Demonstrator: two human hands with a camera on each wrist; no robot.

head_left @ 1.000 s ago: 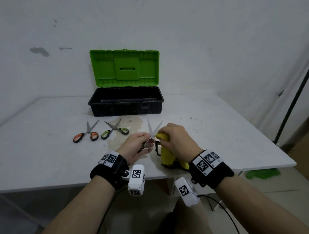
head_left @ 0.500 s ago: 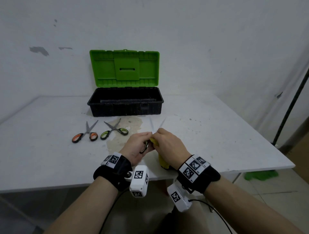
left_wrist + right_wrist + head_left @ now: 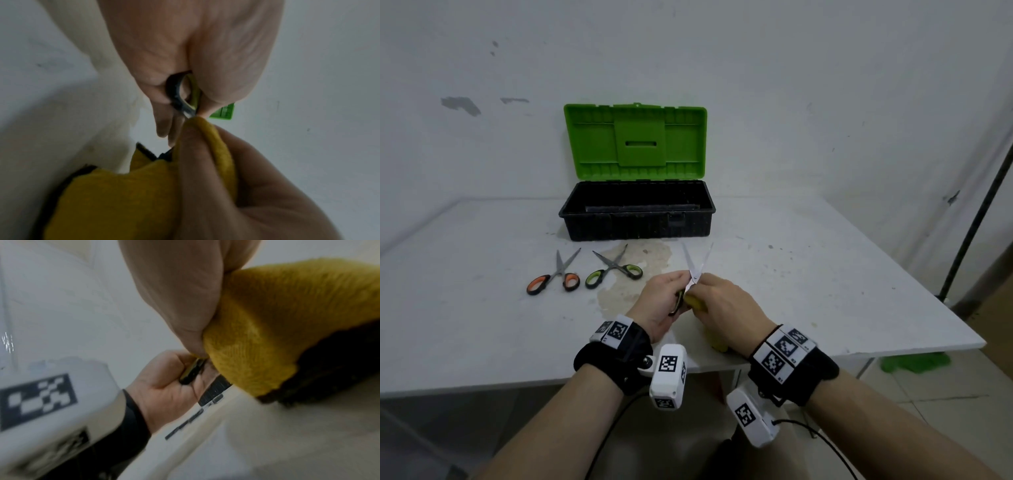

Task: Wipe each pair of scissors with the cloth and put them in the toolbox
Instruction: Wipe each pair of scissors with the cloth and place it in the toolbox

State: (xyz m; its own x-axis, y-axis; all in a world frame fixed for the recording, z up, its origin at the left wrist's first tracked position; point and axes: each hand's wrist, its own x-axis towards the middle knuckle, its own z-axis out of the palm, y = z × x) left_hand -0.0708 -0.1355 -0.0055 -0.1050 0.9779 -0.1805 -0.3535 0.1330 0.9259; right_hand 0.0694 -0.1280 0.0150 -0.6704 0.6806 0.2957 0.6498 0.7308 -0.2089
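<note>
My left hand (image 3: 666, 301) grips the handles of a pair of scissors (image 3: 694, 270) whose open blades point away from me above the table's front. In the left wrist view the dark and yellow-green handle loop (image 3: 182, 94) sits between my left fingers. My right hand (image 3: 726, 308) pinches a yellow cloth (image 3: 693, 301) around the scissors near their pivot; the cloth (image 3: 277, 318) fills the right wrist view. An orange-handled pair (image 3: 556, 279) and a green-handled pair (image 3: 616, 270) lie on the table. The black toolbox (image 3: 637, 214) stands behind with its green lid (image 3: 635, 142) up.
The white table (image 3: 808, 274) has a brownish stain (image 3: 635, 274) in front of the toolbox. Its front edge runs just behind my wrists and its right edge drops off. A dark pole (image 3: 976, 219) leans at the right, and something green (image 3: 914, 363) lies on the floor.
My right hand slid the cloth down from the blades toward the pivot and handles, so more bare blade shows. Both hands shifted slightly left and away from me.
</note>
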